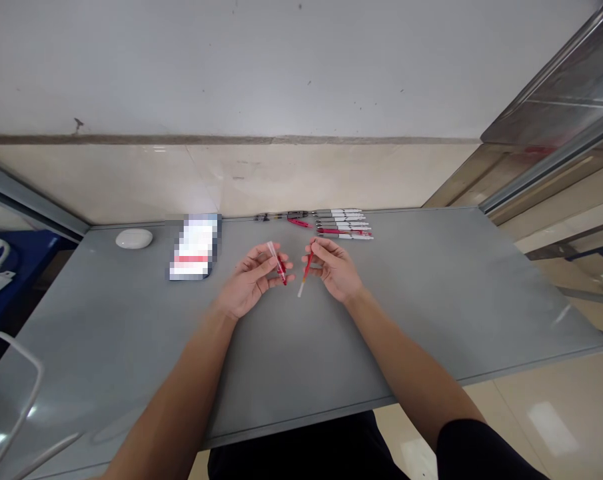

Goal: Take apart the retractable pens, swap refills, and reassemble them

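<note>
Over the middle of the grey table, my left hand (248,280) is closed on a clear and red pen barrel (277,262), tilted with its red end down. Just to the right, my right hand (337,268) pinches a red pen refill (306,268), whose pale end slants down to the left. A small gap separates barrel and refill. Behind my right hand lies a row of pens (344,223) with white, dark and red bodies. A loose red pen part (299,223) rests left of that row, near dark pen parts (276,216) along the wall.
To the left on the table (431,287) lie a phone-like object (195,247), blurred out, and a white computer mouse (134,239). A tiled wall (306,177) borders the back edge. A white cable (34,373) curves at the lower left.
</note>
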Available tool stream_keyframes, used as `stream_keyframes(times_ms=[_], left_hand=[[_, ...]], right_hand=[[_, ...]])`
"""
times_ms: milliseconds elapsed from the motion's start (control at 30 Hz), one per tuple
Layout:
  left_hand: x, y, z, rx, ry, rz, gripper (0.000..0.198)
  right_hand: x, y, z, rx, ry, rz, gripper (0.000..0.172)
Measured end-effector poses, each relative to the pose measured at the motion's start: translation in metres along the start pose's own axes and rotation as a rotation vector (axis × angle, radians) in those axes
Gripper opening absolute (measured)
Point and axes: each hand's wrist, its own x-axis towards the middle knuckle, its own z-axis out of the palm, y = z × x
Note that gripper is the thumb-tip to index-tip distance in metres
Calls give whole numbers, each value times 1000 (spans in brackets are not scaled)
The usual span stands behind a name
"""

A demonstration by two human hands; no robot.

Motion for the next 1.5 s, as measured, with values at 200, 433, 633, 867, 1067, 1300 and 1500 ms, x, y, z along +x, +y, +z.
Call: stream_keyframes(times_ms=[200,433,633,867,1067,1300,1500], left_hand=[[-1,-2,1,100,-41,20,22],[0,-4,1,92,-26,16,25],[2,-2,0,-6,9,-23,23],[4,0,-3,-50,77,-62,23],[5,-2,0,19,144,0,26],[5,-9,8,285,209,164,35],[6,-2,14,530,122,115,40]], right_hand=[[3,2,1,-21,178,-87,28],[3,2,0,-47,191,-111,30],[3,2,0,-69,153,-117,30],[1,0,3,-81,110,-105,26],[0,-1,5,-90,129,-131,25],[-1,-3,9,-108,186,-257,25],[5,-16,13,-17,249,-324,24]])
